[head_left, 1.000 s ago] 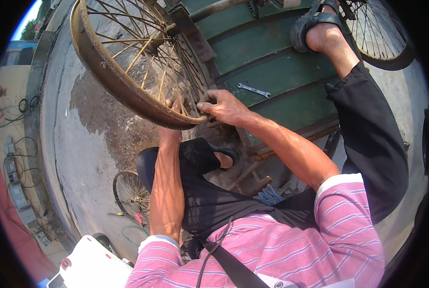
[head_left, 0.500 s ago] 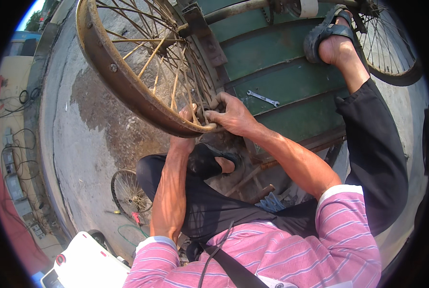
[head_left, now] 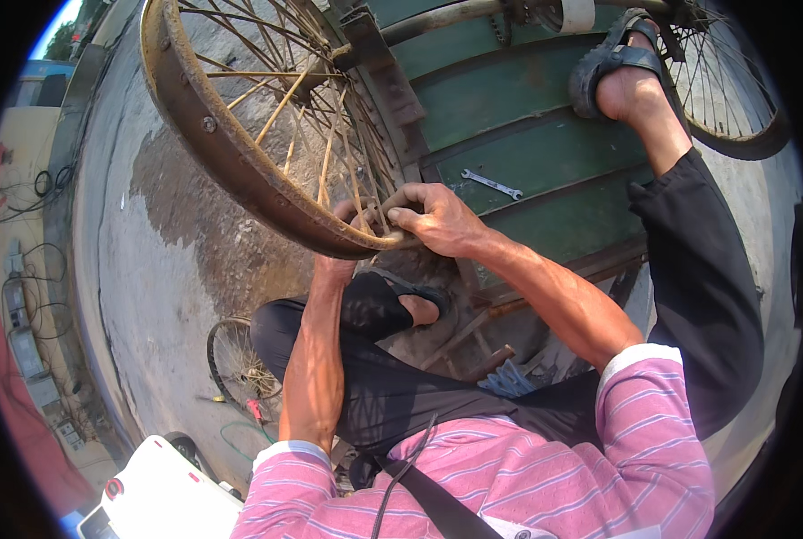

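- The spoked wheel rim (head_left: 226, 160), brown and rusty-looking, stands at the upper left beside a green ridged panel (head_left: 509, 85); its lower end lies between the person's two hands.
- The left hand (head_left: 349, 216) reaches up past the rim's outer face, which hides part of it; its fingertips are curled among the spokes (head_left: 284, 105) just inside the rim. Whether this grip has closed on a spoke, I cannot tell.
- The right hand (head_left: 444, 221) comes in from the panel side, thumb and forefinger bent toward each other at the rim's end. The gap is small, but what this grip has hold of, if anything, is hidden.
- For handling done well, I judge that one hand should steady the rim while the other does the fine finger work, by feel where the rim blocks sight.
- Light fingertip pressure close to the rim would likely bend the thin spokes least; the rough edge could scrape skin.
- An open-ended wrench (head_left: 492, 184) lies on the panel, near the right hand but apart from it.
- Markings on the wrench's shank are too small to read. A white case (head_left: 172, 494) at the lower left bears a round red mark; no legible lettering shows on the rim.
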The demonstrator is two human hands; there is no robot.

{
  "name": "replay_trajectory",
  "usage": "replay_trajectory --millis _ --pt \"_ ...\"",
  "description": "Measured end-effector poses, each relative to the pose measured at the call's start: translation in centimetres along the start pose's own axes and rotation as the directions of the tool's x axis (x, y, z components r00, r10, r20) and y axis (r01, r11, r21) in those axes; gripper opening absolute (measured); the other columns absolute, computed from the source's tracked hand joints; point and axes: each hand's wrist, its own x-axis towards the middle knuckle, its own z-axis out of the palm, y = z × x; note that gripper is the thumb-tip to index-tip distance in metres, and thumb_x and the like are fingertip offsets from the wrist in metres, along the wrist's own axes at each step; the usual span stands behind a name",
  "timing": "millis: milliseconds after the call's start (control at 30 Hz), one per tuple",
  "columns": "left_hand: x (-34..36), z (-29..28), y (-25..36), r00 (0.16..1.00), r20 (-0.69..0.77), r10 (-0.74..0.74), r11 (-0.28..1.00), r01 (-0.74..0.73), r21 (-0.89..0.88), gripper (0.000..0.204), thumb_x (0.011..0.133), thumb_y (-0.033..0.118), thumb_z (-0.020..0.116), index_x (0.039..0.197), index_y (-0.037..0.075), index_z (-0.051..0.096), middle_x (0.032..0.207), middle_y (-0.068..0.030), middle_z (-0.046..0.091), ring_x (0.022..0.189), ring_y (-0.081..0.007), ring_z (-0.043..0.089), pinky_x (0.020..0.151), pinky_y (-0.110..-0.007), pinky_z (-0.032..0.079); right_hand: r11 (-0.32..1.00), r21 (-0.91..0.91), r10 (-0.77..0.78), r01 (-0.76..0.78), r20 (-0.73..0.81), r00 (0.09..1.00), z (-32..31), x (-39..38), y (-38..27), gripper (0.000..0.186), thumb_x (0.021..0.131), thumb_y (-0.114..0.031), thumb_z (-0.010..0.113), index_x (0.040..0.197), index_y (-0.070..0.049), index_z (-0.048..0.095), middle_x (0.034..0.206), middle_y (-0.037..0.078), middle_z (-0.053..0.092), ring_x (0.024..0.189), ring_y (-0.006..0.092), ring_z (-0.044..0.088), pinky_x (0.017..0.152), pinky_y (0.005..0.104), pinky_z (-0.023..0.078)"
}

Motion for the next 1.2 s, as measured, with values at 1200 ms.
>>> replay_trajectory --millis 1200 --pt "0.5 1.1 1.0 0.997 0.032 0.075 0.995 -0.077 0.06 0.029 0.104 0.018 0.073 0.127 0.0 0.071 0.109 -0.0044 0.075 0.095 -0.0127 0.071 0.081 -0.03 0.059 0.997 0.069 0.042 -0.044 0.032 0.999 -0.4 0.2 -1.4 0.024 0.096 -0.013 0.074 0.112 0.005 0.074 0.099 0.01 0.076 0.091 0.0142 0.069 0.084 0.0331 0.056"
